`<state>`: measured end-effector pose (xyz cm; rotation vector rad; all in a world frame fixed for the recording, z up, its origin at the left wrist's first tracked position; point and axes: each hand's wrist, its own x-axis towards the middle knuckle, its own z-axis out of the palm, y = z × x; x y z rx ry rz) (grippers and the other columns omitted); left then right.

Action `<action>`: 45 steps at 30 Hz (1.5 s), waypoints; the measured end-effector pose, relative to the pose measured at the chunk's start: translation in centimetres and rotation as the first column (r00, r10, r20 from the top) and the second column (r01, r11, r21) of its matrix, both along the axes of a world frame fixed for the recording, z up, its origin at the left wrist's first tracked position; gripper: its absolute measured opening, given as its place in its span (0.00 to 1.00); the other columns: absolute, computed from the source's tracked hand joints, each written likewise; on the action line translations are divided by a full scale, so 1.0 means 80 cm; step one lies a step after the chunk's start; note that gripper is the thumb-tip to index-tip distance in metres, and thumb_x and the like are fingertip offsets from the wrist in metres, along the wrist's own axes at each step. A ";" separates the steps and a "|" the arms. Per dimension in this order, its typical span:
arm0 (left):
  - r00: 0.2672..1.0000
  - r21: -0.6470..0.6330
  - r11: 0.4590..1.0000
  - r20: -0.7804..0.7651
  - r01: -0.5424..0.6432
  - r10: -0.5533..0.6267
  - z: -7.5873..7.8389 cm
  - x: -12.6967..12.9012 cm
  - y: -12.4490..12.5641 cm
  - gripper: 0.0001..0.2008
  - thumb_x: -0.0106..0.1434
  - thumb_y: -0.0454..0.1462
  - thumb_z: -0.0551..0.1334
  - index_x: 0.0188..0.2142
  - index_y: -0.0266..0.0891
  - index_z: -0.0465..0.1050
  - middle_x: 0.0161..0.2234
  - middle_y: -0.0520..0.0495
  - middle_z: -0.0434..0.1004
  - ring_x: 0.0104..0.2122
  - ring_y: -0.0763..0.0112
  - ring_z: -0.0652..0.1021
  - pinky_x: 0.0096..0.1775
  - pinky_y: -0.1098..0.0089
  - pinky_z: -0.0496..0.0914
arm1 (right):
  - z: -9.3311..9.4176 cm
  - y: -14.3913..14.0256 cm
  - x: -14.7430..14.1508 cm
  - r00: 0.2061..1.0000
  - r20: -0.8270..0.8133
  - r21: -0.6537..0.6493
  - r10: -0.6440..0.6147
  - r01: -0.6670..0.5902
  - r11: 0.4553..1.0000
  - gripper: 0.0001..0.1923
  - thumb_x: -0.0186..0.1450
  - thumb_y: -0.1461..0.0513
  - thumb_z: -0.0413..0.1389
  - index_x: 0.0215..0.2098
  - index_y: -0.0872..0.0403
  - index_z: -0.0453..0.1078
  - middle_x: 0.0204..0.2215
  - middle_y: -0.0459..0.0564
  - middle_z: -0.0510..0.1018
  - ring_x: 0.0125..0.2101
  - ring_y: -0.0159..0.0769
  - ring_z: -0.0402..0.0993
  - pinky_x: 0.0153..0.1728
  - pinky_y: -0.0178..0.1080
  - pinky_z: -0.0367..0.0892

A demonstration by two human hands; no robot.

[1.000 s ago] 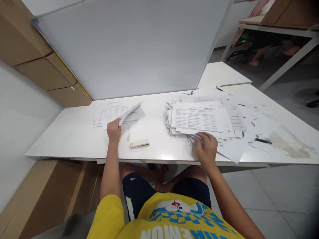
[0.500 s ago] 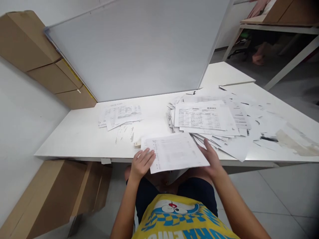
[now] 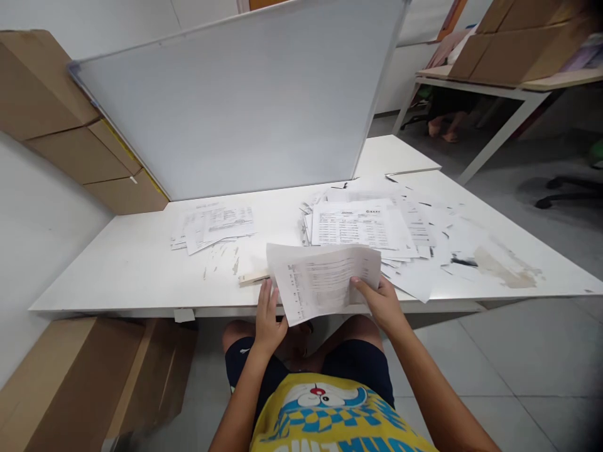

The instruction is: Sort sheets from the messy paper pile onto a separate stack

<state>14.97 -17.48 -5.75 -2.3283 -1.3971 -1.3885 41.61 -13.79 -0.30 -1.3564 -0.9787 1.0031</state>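
Note:
A printed paper sheet (image 3: 320, 279) is lifted above the near edge of the white table (image 3: 132, 263). My right hand (image 3: 381, 304) grips its lower right edge. My left hand (image 3: 268, 317) touches its lower left side with fingers spread along the paper. A large messy pile of printed sheets (image 3: 358, 226) lies just beyond, on the right half of the table. A smaller, flatter stack of sheets (image 3: 211, 223) lies on the left half. A beige stapler (image 3: 252, 277) rests on the table beside the held sheet's left edge.
A whiteboard (image 3: 235, 107) stands tilted along the back of the table. Cardboard boxes (image 3: 61, 125) are stacked at the far left, and another box (image 3: 80, 376) sits on the floor under the table's left end. Another table (image 3: 518, 81) with a seated person's legs stands at the back right.
My left hand left the small stack and came to the near edge. My right hand drew a sheet from the big pile; both hands now hold it raised and tilted up.

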 end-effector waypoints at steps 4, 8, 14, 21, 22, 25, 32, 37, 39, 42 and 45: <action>0.976 -0.257 0.966 0.219 0.044 0.014 0.017 0.000 0.014 0.48 0.62 0.42 0.64 0.70 0.49 0.31 0.71 0.37 0.40 0.68 0.54 0.51 0.64 0.53 0.58 | 0.004 0.009 0.004 0.981 -0.020 0.124 -0.190 0.191 0.974 0.20 0.51 0.48 0.63 0.32 0.56 0.75 0.29 0.52 0.80 0.33 0.44 0.74 0.33 0.43 0.70; 0.874 -0.351 0.890 0.475 0.291 -0.099 0.034 0.007 0.035 0.43 0.66 0.49 0.57 0.70 0.49 0.30 0.70 0.37 0.42 0.68 0.56 0.51 0.64 0.54 0.56 | -0.008 0.019 -0.001 0.962 -0.042 0.199 -0.270 0.273 0.941 0.20 0.52 0.47 0.63 0.30 0.56 0.74 0.28 0.52 0.80 0.33 0.44 0.75 0.34 0.44 0.71; 0.789 -0.210 0.925 0.599 0.318 -0.135 0.024 0.036 0.065 0.45 0.61 0.60 0.55 0.69 0.41 0.44 0.64 0.31 0.58 0.64 0.50 0.62 0.62 0.53 0.59 | -0.039 0.021 -0.009 0.951 -0.166 0.140 -0.262 0.285 0.948 0.22 0.50 0.48 0.64 0.34 0.56 0.73 0.31 0.54 0.81 0.35 0.45 0.76 0.38 0.46 0.71; 0.847 0.013 0.983 0.505 0.184 -0.165 -0.010 0.035 0.077 0.41 0.63 0.64 0.43 0.63 0.38 0.58 0.55 0.31 0.67 0.56 0.52 0.72 0.53 0.57 0.70 | -0.049 0.018 -0.010 0.939 -0.214 0.091 -0.269 0.293 0.952 0.24 0.54 0.47 0.63 0.41 0.55 0.71 0.38 0.56 0.80 0.40 0.45 0.76 0.44 0.46 0.71; 0.862 0.001 0.983 0.482 0.183 -0.161 -0.012 0.034 0.077 0.41 0.62 0.64 0.45 0.62 0.38 0.58 0.54 0.31 0.68 0.54 0.52 0.73 0.52 0.56 0.71 | -0.049 0.017 -0.011 0.942 -0.212 0.094 -0.260 0.285 0.954 0.25 0.55 0.47 0.63 0.42 0.55 0.70 0.39 0.56 0.80 0.41 0.45 0.75 0.45 0.47 0.70; 0.903 -0.074 0.992 0.424 0.106 -0.065 -0.010 0.033 0.077 0.37 0.60 0.59 0.57 0.60 0.38 0.59 0.48 0.34 0.72 0.47 0.55 0.77 0.45 0.58 0.75 | -0.043 0.016 -0.014 0.958 -0.196 0.123 -0.209 0.235 0.964 0.25 0.55 0.47 0.63 0.44 0.53 0.69 0.41 0.55 0.79 0.43 0.46 0.75 0.46 0.47 0.70; 0.870 -0.142 0.990 0.490 0.016 0.056 -0.005 0.040 0.077 0.26 0.60 0.51 0.62 0.51 0.37 0.64 0.42 0.37 0.75 0.43 0.58 0.79 0.41 0.61 0.76 | -0.028 0.024 0.010 0.993 -0.120 0.224 0.002 0.025 0.974 0.21 0.58 0.46 0.60 0.42 0.51 0.69 0.40 0.53 0.78 0.44 0.47 0.73 0.46 0.45 0.69; 0.876 -0.254 0.966 0.456 -0.040 0.156 -0.007 0.039 0.072 0.20 0.60 0.50 0.62 0.42 0.36 0.67 0.34 0.39 0.77 0.33 0.59 0.80 0.33 0.62 0.77 | -0.028 0.028 0.024 0.986 -0.122 0.248 0.115 -0.081 0.965 0.21 0.57 0.48 0.62 0.42 0.51 0.69 0.40 0.51 0.77 0.44 0.46 0.72 0.47 0.45 0.68; 0.882 -0.237 0.971 0.450 -0.031 0.138 -0.007 0.038 0.071 0.20 0.60 0.50 0.62 0.41 0.36 0.68 0.32 0.40 0.78 0.32 0.59 0.80 0.32 0.62 0.77 | -0.027 0.029 0.024 0.982 -0.143 0.276 0.119 -0.076 0.958 0.22 0.57 0.49 0.62 0.45 0.51 0.69 0.43 0.52 0.77 0.46 0.46 0.72 0.49 0.44 0.67; 0.909 -0.155 0.988 0.409 -0.019 0.082 -0.005 0.037 0.072 0.19 0.61 0.50 0.61 0.40 0.36 0.70 0.30 0.41 0.78 0.31 0.60 0.81 0.32 0.63 0.77 | -0.027 0.029 0.022 0.982 -0.123 0.291 0.145 -0.104 0.951 0.21 0.57 0.51 0.62 0.45 0.50 0.69 0.42 0.52 0.77 0.46 0.46 0.72 0.49 0.44 0.66; 0.921 -0.074 0.997 0.387 -0.024 0.051 -0.004 0.037 0.074 0.17 0.62 0.49 0.60 0.38 0.36 0.71 0.28 0.42 0.78 0.28 0.61 0.80 0.30 0.65 0.76 | -0.031 0.029 0.021 0.985 -0.132 0.293 0.115 -0.073 0.953 0.18 0.56 0.52 0.60 0.41 0.50 0.69 0.36 0.50 0.77 0.41 0.46 0.72 0.45 0.44 0.67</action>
